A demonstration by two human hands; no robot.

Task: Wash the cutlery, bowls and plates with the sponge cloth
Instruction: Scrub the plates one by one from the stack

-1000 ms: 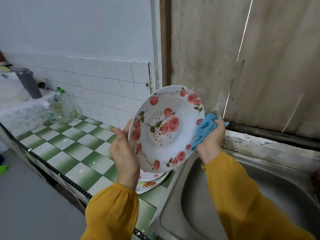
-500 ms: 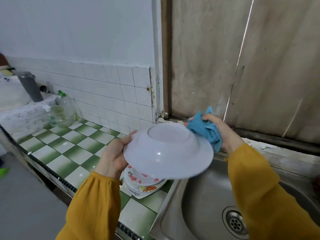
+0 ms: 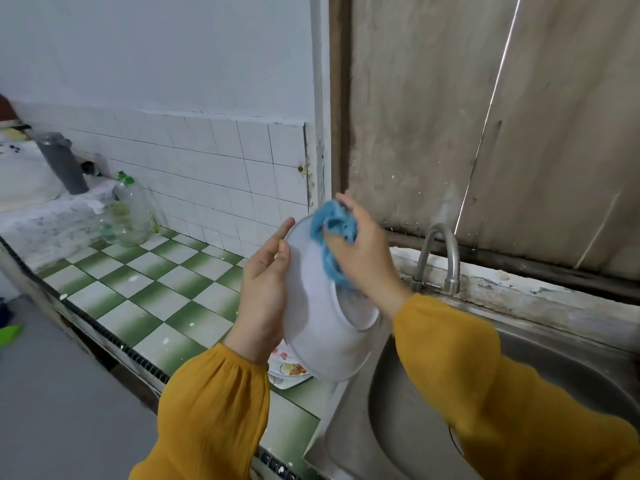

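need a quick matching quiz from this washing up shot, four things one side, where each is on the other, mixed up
1 blue sponge cloth
2 white deep plate
3 clear plastic bottle with green cap
4 curved metal tap

a far end of the green-and-white tiled counter
b behind the steel sink
c bunched in the right hand
d steadied by the left hand

Pairs: 1-c, 2-d, 3-a, 4-b
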